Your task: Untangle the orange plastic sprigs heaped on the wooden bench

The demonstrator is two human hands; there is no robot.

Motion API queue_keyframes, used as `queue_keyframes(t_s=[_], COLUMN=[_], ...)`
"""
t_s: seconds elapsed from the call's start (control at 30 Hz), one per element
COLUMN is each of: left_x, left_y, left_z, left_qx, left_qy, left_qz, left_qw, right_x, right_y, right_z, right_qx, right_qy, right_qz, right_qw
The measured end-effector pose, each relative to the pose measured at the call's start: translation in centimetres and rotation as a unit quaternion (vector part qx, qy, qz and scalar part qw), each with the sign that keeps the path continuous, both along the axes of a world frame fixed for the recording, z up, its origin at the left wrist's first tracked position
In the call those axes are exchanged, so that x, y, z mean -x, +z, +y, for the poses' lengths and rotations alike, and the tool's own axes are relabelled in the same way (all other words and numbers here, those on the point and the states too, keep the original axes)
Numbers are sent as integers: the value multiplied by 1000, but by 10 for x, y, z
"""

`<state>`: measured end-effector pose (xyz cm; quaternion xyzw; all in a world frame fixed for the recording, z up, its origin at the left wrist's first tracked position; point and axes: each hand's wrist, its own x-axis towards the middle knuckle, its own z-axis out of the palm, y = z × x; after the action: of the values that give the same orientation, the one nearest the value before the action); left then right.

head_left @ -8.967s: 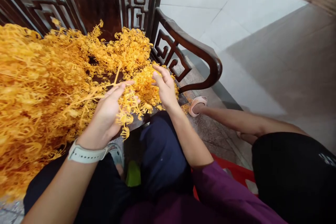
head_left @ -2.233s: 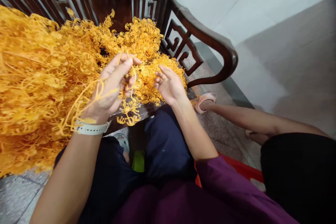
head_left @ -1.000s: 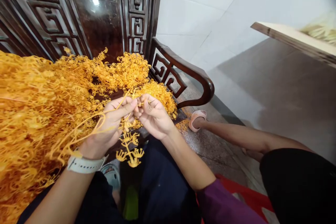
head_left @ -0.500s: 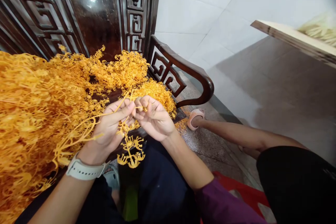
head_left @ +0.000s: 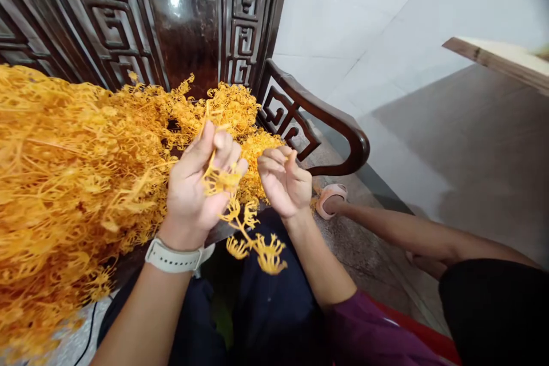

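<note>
My left hand [head_left: 201, 183], with a pale watch on its wrist, is closed on a bunch of orange plastic sprigs [head_left: 253, 240] that dangles below my palm. My right hand [head_left: 285, 183] hovers just to the right of it, fingers curled and pinched together; what it holds, if anything, is too small to name. Both hands hang in front of a big heap of the same orange plastic sprigs [head_left: 72, 171] piled on a dark carved wooden bench [head_left: 317, 120].
The bench's curved armrest [head_left: 343, 126] juts out to the right of my hands. Another person's leg [head_left: 412, 234] with a pink slipper [head_left: 330, 197] stretches across the tiled floor. A wooden board edge [head_left: 493, 57] shows at upper right. A red stool [head_left: 403, 331] is under me.
My hands were pinched together on a sprig and have drawn apart. The left hand has risen with the bunch; the right has pulled away to the right.
</note>
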<state>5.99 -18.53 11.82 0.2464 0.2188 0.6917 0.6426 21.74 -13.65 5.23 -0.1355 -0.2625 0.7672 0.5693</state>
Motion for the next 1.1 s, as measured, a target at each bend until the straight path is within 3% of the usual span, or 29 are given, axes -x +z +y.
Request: queue_keyframes(t_s=[0.07,0.13,0.27,0.33,0.53,0.67,0.77,0.87,0.97,1.03,1.1], left_x=[0,-3,-10,-11,-16,-20,-21,-22,-25,-27,-27], left_y=[-1,-6,-14,-15,-16,-24,-27,-25,-21,-19,-17], left_z=[5,10,15,14,13,16,18,19,20,19,18], left_qx=[10,27,36,36,34,59,57,77,74,72,89], left_qy=[18,38,41,28,34,2,-34,-16,55,72,47], left_qz=[31,72,93,105,223,221,217,195,173,150,110], left_qw=[999,996,994,993,974,973,974,978,981,983,989], right_x=[3,6,7,6,5,6,7,8,10,13,16], right_y=[-5,-12,-24,-24,-8,-5,-8,-9,-9,-8,-6], right_z=[5,9,12,11,-2,-7,-8,-8,-9,-11,-14], right_qx=[14,16,-65,-102,-145,-210,-186,-153,-140,-135,-121], right_qy=[-6,-50,-219,-257,-228,-125,-49,-79,-130,-117,-74], right_qz=[-92,-230,-451,-459,-370,-327,-299,-270,-259,-230,-185], right_qw=[996,972,863,844,889,913,935,947,947,957,973])
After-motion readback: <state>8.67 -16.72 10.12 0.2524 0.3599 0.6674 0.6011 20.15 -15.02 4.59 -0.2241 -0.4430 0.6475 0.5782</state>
